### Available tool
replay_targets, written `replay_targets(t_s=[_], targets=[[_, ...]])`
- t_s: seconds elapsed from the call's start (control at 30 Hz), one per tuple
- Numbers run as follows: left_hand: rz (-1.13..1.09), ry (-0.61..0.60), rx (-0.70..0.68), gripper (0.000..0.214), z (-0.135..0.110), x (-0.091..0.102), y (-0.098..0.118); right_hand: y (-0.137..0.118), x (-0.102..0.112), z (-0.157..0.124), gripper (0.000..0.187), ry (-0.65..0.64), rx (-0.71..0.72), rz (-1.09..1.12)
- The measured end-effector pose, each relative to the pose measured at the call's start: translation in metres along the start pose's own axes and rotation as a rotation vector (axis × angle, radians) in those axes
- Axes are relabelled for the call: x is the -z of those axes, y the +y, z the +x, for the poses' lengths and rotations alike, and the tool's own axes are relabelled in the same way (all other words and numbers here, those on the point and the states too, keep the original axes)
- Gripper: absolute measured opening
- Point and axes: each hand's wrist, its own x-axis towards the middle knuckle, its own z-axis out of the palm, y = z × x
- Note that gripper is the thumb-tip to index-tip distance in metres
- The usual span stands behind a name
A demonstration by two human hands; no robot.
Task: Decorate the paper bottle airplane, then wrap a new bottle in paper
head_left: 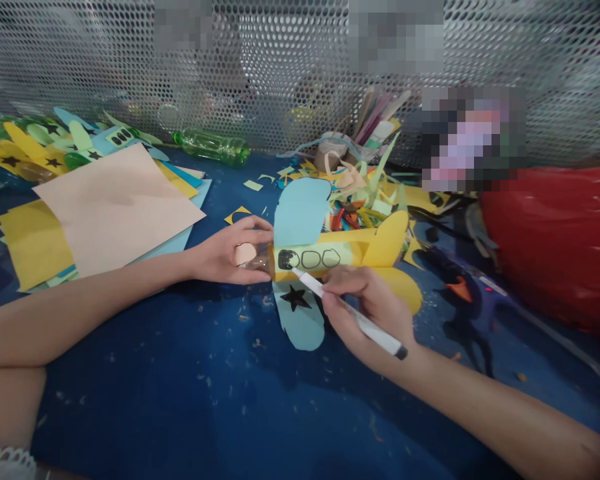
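A toy airplane made from a clear plastic bottle wrapped in yellow paper [347, 239] lies across the middle, its nose to the left. Light blue paper wings [303, 210] stick out on both sides, and the near one carries a black star [295, 298]. On the pale green strip are three outlined windows; the leftmost is partly filled in black. My left hand [233, 252] is closed round the bottle's clear nose end. In my right hand [367, 303] is a white marker [375, 332], its tip touching the leftmost window. Yellow tail pieces [394, 235] show behind that hand.
Coloured paper sheets [125, 207] are stacked at left, with finished paper planes [30, 150] behind. A green bottle [213, 147] lies by the perforated metal screen [280, 67]. Paper scraps [365, 200] heap behind the airplane. A glue gun [473, 273] and red bulky object [555, 247] are right.
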Motion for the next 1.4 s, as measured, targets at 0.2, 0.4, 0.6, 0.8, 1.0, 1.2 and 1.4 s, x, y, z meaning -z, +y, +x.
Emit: replay_targets(t_s=[0.2,0.4,0.6,0.8,1.0,1.2,1.4], targets=[[-0.009,0.004,0.0,0.052,0.0004,-0.0003,0.0008,0.0,0.0,-0.0004,0.012,0.001,-0.001,-0.021],[-0.014,0.003,0.007,0.051,0.0004,-0.0002,0.0009,-0.0001,0.0006,0.0005,0.011,-0.013,0.02,-0.027],[0.006,0.0,0.009,0.049,0.0009,0.0003,0.0018,-0.0011,0.0006,0.0012,0.013,-0.041,0.029,-0.022],[0.021,-0.018,0.026,0.051,0.0002,0.0009,0.0022,0.0002,0.0011,-0.0007,0.012,0.016,-0.013,0.013],[0.024,-0.002,-0.017,0.051,0.0001,0.0001,0.0011,0.0009,0.0001,-0.001,0.012,0.012,-0.005,0.013],[0.034,-0.003,-0.027,0.052,0.0001,-0.0002,-0.0006,-0.0003,0.0003,-0.0001,0.015,0.017,0.007,0.006],[0.031,-0.002,-0.03,0.052,0.0002,0.0,-0.0002,-0.0008,0.0013,0.0003,0.014,0.01,0.015,-0.014]])
